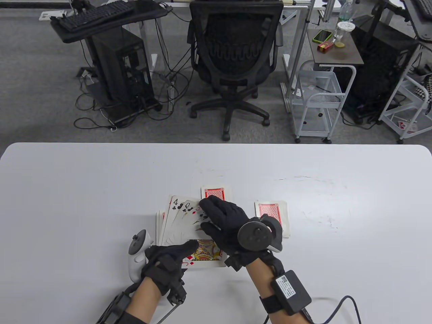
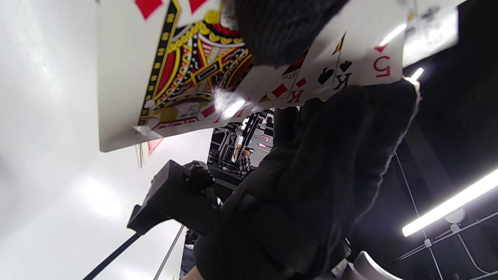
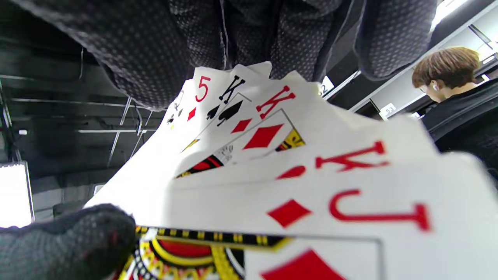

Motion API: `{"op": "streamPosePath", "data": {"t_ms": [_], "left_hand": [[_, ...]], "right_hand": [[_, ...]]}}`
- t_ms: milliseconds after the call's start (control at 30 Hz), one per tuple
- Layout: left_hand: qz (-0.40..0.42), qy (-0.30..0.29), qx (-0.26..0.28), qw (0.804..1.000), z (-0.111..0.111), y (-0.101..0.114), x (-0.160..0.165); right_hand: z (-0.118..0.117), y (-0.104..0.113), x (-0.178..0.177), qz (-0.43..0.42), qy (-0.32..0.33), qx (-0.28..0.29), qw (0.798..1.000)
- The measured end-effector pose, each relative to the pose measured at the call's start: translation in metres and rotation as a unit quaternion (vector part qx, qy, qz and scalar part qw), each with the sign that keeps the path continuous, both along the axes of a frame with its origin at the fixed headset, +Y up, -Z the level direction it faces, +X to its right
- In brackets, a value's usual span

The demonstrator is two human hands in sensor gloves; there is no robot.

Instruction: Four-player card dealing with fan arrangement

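A fan of face-up cards [image 1: 180,219] is held above the white table [image 1: 67,202]; I see a four of clubs and a queen on its left and a jack of diamonds [image 1: 204,254] at the front. My left hand [image 1: 168,263] grips the fan's lower edge with the thumb on the jack. My right hand [image 1: 224,222] lies over the fan's right part, fingers spread on the cards. The right wrist view shows the fan [image 3: 272,155] with a five, two kings and the jack. The left wrist view shows the jack [image 2: 186,74].
Red-backed face-down piles lie on the table: one [image 1: 217,193] behind the fan, one [image 1: 273,217] to its right, another [image 1: 159,226] partly hidden to its left. An office chair [image 1: 234,57] and a white cart [image 1: 320,98] stand beyond the far edge.
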State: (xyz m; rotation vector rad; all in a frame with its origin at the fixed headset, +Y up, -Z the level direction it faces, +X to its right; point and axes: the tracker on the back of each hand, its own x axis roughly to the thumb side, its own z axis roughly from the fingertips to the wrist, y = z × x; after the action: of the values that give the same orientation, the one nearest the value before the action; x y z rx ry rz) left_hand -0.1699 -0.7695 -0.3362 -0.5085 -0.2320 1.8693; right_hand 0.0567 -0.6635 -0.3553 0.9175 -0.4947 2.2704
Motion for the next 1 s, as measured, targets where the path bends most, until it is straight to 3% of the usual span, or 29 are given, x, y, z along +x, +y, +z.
{"op": "streamPosePath", "data": {"t_ms": [133, 367, 633, 800, 1000], "left_hand": [[-0.003, 0.004, -0.002, 1.0, 0.0, 0.0, 0.0], [-0.05, -0.005, 0.01, 0.999, 0.001, 0.0, 0.003], [-0.07, -0.036, 0.04, 0.996, -0.002, 0.004, 0.003], [-0.085, -0.066, 0.051, 0.993, -0.005, 0.006, 0.002], [-0.115, -0.112, 0.065, 0.985, -0.004, 0.008, 0.008]], "right_hand": [[0.001, 0.0, -0.002, -0.006, 0.005, 0.001, 1.0], [0.004, 0.012, 0.004, 0.016, -0.064, 0.056, 0.996], [-0.008, 0.012, 0.013, 0.067, -0.044, -0.003, 0.997], [-0.017, 0.019, 0.034, 0.013, -0.026, -0.055, 0.998], [-0.014, 0.037, 0.06, -0.061, -0.067, -0.018, 0.996]]}}
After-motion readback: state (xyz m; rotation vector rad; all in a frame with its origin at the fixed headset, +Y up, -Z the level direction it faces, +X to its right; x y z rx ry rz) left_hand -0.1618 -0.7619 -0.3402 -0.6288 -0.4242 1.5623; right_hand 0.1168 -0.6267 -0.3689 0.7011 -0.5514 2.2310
